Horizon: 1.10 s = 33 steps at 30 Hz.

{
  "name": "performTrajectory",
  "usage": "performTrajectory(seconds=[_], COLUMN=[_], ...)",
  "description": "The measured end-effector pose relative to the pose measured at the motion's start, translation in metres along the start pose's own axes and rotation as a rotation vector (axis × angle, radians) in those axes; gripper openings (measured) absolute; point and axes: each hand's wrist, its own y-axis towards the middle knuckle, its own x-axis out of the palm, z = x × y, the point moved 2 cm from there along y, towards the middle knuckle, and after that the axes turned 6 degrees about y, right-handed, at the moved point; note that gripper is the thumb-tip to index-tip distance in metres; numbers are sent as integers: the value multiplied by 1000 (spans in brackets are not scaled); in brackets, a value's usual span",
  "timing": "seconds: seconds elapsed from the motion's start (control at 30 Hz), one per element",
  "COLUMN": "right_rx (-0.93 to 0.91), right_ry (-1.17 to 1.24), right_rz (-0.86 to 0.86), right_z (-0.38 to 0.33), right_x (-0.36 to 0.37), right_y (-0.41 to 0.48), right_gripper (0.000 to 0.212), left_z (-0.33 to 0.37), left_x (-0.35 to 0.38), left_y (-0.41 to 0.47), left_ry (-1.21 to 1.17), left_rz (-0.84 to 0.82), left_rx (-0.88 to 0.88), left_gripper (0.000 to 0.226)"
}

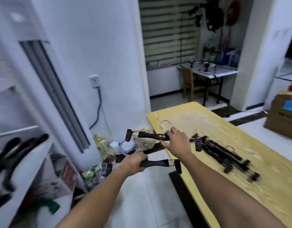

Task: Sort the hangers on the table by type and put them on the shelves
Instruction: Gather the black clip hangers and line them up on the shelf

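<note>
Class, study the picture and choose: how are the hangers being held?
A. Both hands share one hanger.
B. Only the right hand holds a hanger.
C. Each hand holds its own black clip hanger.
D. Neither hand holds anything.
C: the left hand grips the lower clip hanger, the right hand grips the upper clip hanger, and a pile of hangers lies on the table.

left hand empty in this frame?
No, the left hand grips the lower hanger by its black bar, and the right hand grips the upper hanger.
</note>
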Motion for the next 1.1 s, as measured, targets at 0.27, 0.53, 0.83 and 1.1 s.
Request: performTrajectory(seconds=[0.27, 0.53, 0.83, 1.1], right_rx=[-373, -723, -1124, -1429], right_ry=[139, 313, 389, 467], right_rz=[-55, -123, -215, -305], right_z=[-157, -287, -411, -475], right_x=[22, 38, 56, 45], right_y=[45, 21, -83, -222], right_gripper=[44, 44, 47, 46], left_z=[-114, -140, -87, 8], left_x=[-30, -34, 3, 31], left_y=[-119, -261, -428, -558], left_ry=[44, 15, -25, -46], left_rz=[46, 59, 121, 68], left_rx=[-451, -803, -1214, -1486], left_gripper=[33, 33, 25, 36])
